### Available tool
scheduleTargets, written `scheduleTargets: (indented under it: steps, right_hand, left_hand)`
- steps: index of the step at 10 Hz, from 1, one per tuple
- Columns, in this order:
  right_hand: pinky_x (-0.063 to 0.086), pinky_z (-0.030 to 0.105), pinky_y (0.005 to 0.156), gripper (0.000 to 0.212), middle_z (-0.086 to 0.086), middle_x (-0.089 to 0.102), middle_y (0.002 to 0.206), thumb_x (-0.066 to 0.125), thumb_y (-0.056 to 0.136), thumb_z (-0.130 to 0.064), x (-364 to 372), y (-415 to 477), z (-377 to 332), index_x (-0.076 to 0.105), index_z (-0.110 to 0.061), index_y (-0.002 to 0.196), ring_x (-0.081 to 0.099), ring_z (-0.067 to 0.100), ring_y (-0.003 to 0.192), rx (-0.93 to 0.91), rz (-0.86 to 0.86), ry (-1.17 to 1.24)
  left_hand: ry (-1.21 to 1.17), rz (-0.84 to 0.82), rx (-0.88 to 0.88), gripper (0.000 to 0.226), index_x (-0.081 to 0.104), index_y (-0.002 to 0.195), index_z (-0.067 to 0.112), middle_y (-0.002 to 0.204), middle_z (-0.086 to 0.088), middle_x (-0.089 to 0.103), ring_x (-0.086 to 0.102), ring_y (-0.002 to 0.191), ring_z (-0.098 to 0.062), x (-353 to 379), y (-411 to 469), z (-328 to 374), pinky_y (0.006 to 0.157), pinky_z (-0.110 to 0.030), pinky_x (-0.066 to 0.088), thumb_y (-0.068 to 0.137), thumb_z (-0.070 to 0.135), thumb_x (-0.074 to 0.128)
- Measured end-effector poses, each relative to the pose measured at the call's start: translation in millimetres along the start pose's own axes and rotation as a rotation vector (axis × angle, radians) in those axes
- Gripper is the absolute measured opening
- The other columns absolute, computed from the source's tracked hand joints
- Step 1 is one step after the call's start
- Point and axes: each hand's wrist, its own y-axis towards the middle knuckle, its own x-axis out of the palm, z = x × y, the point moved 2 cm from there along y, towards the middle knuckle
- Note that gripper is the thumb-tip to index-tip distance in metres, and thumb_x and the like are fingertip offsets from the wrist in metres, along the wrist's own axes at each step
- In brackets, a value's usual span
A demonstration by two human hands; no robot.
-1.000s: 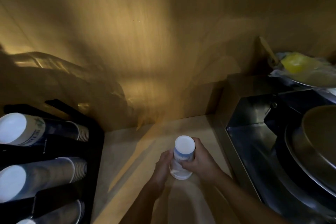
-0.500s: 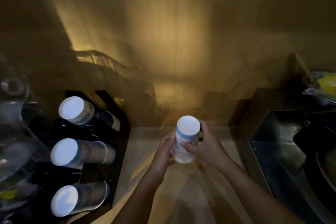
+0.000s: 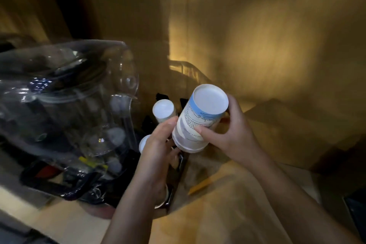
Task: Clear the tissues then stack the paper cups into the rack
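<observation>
A white paper cup stack [image 3: 200,119] with a blue band and line drawing is held bottom-up, tilted toward the left, in the middle of the view. My right hand [image 3: 227,132] grips its right side with thumb across the front. My left hand [image 3: 158,144] touches its lower left side, fingers partly spread. Behind them stands the black cup rack [image 3: 174,172], mostly hidden by my left hand. Two white cup bottoms show in it: one [image 3: 163,109] higher up, another [image 3: 143,142] lower, half hidden. No tissues are visible.
A large clear plastic container [image 3: 75,109] with dark items inside fills the left. The light wooden counter [image 3: 217,210] runs under my arms. A wooden wall [image 3: 257,35] rises behind. A dark edge shows at the lower right.
The view has swung left and the cup stack has moved up and left toward the rack, tilting. The clear container now fills the left; the sink on the right has left the view.
</observation>
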Motion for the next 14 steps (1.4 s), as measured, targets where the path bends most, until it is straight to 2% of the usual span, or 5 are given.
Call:
scheduleTargets:
  steps: [4,6,10,12,14]
  right_hand:
    - [0.039,0.025,0.099,0.079,-0.003,0.044,0.135,0.077,0.069,-0.029,92,16,-11,0.031,-0.024,0.133,0.038,0.002,0.121,-0.095,-0.202,-0.127]
    - [0.037,0.041,0.106,0.079,-0.009,0.035,0.143,0.069,0.075,-0.04,109,14,16,0.017,-0.046,0.135,0.031,0.001,0.126,-0.078,-0.295,-0.223]
    - [0.044,0.041,0.081,0.057,0.009,0.045,0.13,0.058,0.085,-0.031,127,7,57,0.035,-0.025,0.136,0.046,0.029,0.112,-0.188,-0.465,-0.725]
    - [0.048,0.041,0.081,0.053,0.004,0.044,0.13,0.057,0.086,-0.037,116,13,53,0.039,-0.025,0.134,0.046,0.024,0.115,-0.165,-0.497,-0.64]
    - [0.048,0.036,0.082,0.044,-0.004,0.053,0.123,0.06,0.085,-0.035,73,30,34,0.047,-0.024,0.126,0.054,0.017,0.107,-0.108,-0.317,-0.519]
  left_hand:
    - [-0.087,0.26,-0.11,0.036,0.073,0.101,0.026,0.103,0.002,0.076,0.068,0.101,-0.014,-73,8,-10,0.088,-0.033,0.05,0.087,0.049,0.049]
    - [-0.049,0.245,-0.104,0.038,0.067,0.099,0.038,0.115,0.008,0.065,0.057,0.11,-0.007,-72,16,-23,0.094,-0.029,0.044,0.089,0.059,0.037]
    - [0.588,0.319,0.059,0.03,0.055,0.123,0.02,0.115,-0.004,0.066,0.059,0.098,-0.016,-83,30,-43,0.081,-0.028,0.045,0.096,0.02,0.043]
    - [1.015,0.342,0.093,0.031,0.051,0.122,0.014,0.116,-0.013,0.063,0.06,0.101,-0.03,-82,34,-29,0.073,-0.032,0.042,0.094,0.028,0.045]
    - [1.112,0.389,0.437,0.036,0.054,0.122,0.016,0.117,-0.008,0.062,0.06,0.102,-0.029,-56,35,5,0.067,-0.03,0.038,0.09,0.031,0.053]
